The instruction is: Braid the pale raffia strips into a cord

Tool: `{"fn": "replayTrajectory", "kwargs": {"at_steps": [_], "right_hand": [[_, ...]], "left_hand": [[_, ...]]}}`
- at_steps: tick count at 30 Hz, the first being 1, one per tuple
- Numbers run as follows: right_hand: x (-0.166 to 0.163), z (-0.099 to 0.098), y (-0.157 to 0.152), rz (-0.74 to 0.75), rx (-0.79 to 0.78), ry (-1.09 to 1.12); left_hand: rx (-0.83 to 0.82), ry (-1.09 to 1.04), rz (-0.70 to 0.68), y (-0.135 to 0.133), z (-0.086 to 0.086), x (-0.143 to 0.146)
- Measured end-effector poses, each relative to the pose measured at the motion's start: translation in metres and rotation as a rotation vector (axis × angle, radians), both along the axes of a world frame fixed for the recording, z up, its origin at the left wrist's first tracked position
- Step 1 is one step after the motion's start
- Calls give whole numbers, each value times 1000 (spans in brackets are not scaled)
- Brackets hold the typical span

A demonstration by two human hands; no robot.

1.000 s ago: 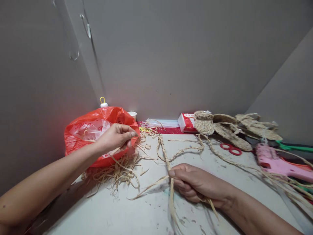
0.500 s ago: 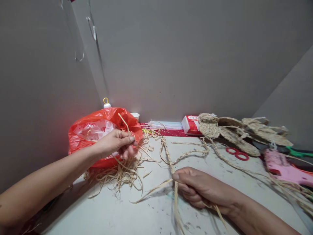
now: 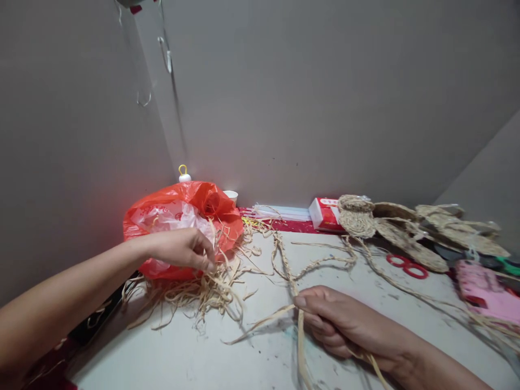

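My left hand reaches down into a loose pile of straw strips in front of a red plastic bag, its fingertips pinched among the strips. My right hand is closed round the end of a braided straw cord near the table's front. The cord runs away from it across the white table. Loose strands hang from under this hand.
Woven straw pieces lie at the back right beside a red and white box. Red-handled scissors and a pink glue gun sit at the right. A paper cup stands behind the bag. Grey walls enclose the table.
My left hand has dropped from in front of the red bag down into the straw pile. My right hand keeps its hold on the braid. The view has shifted slightly.
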State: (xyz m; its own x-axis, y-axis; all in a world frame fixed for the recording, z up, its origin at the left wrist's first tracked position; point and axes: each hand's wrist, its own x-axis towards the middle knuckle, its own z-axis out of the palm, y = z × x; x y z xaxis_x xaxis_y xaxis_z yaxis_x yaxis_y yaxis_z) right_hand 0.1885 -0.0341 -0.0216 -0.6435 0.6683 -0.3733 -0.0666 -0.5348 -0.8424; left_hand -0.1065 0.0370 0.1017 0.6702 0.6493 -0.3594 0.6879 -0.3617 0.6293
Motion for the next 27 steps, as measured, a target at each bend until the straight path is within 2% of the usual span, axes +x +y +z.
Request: {"fn": "replayTrajectory", "kwargs": {"at_steps": [5,9,12,16,20,24,25,27], "right_hand": [[1,0,0,7,3,17],[2,-1,1,8,2,12],[2,-1,1,7,0,11],[1,1,1,17,2,0],[1,3,1,23,9,-16],[0,3,0,13,14,-31],[0,3,0,12,16,-31],[0,2,0,14,20,-28]], "left_hand": [[411,-51,340,30,-5,7],[600,257,424,54,-24,25],[588,394,420,63,-41,38],[490,323,357,65,-52,40],[344,186,258,57,-34,24],[87,144,123,53,-6,3],[110,147,132,56,-3,0],[303,142,215,66,-3,0]]}}
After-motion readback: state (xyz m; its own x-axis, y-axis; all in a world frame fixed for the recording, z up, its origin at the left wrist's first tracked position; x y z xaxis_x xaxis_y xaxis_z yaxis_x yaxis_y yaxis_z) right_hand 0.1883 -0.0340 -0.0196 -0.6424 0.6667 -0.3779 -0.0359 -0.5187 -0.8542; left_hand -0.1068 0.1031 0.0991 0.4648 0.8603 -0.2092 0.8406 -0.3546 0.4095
